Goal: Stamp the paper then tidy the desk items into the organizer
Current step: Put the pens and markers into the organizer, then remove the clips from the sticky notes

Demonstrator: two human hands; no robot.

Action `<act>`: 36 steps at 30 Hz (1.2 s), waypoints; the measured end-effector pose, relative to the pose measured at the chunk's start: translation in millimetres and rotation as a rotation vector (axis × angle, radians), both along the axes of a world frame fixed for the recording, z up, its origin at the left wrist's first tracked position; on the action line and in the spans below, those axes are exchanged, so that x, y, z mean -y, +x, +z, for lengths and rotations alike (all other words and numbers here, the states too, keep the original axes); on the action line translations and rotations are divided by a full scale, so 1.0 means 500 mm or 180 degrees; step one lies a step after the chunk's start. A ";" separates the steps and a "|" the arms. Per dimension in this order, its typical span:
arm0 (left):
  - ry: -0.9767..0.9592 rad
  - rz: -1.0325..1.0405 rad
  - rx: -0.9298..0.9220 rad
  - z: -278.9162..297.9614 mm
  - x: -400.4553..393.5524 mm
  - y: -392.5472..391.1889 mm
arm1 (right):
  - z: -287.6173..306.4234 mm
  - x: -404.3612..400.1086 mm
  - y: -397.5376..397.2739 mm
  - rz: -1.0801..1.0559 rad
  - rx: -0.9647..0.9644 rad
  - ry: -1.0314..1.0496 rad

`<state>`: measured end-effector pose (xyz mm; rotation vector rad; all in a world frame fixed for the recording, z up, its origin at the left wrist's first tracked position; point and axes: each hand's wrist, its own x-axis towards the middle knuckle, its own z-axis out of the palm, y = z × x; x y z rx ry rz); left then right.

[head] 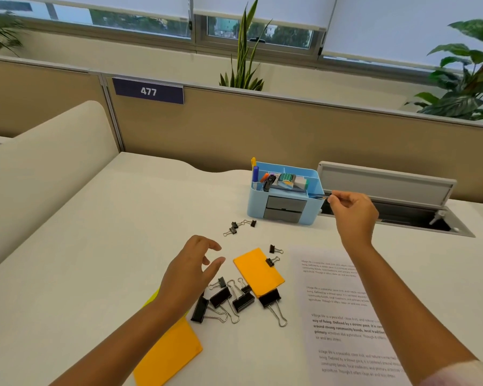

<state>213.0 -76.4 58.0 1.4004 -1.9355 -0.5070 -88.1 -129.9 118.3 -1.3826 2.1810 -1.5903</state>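
Two bare forearms enter from the bottom of the frame, ending in the left hand [191, 270] and the right hand [353, 215]. Neither wrist nor any finger carries anything. At the lower right corner, a pale pinkish-white sleeve [466, 376] covers the right arm's upper part.

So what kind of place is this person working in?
Most likely an open-plan office. The white desk is fenced by a tan partition bearing a number plate, 477, and it holds a blue organizer, binder clips and a printed sheet.
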 end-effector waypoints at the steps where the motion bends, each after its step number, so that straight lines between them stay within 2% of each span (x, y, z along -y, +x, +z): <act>1: 0.0005 -0.0012 0.0028 0.001 -0.003 0.003 | 0.000 0.002 -0.001 0.0032 0.0030 0.0018; 8: -0.0109 0.0027 0.0455 -0.012 -0.024 0.025 | -0.008 -0.014 -0.001 0.0186 0.0161 0.0041; 11: -0.0162 0.0215 0.0596 -0.026 -0.035 0.046 | -0.049 -0.050 0.013 0.0413 0.0088 0.0262; 16: 0.0178 0.0540 0.0676 -0.081 -0.072 0.084 | -0.127 -0.142 0.043 0.0889 0.0098 0.0675; 19: 0.0379 0.0553 0.0644 -0.113 -0.104 0.087 | -0.170 -0.197 0.073 0.1199 0.0271 0.0945; 23: 0.0353 0.0453 0.0696 -0.131 -0.131 0.078 | -0.215 -0.248 0.115 0.1428 0.0387 0.1366; 27: 0.0304 0.0498 0.0634 -0.134 -0.135 0.063 | -0.240 -0.267 0.138 0.1423 -0.0052 0.1604; 31: 0.0395 0.0433 0.0512 -0.129 -0.130 0.049 | -0.248 -0.275 0.142 0.1191 0.0037 0.1398; 36: 0.0375 -0.0007 0.0850 -0.129 -0.122 0.041 | -0.251 -0.278 0.144 0.1094 0.0078 0.1283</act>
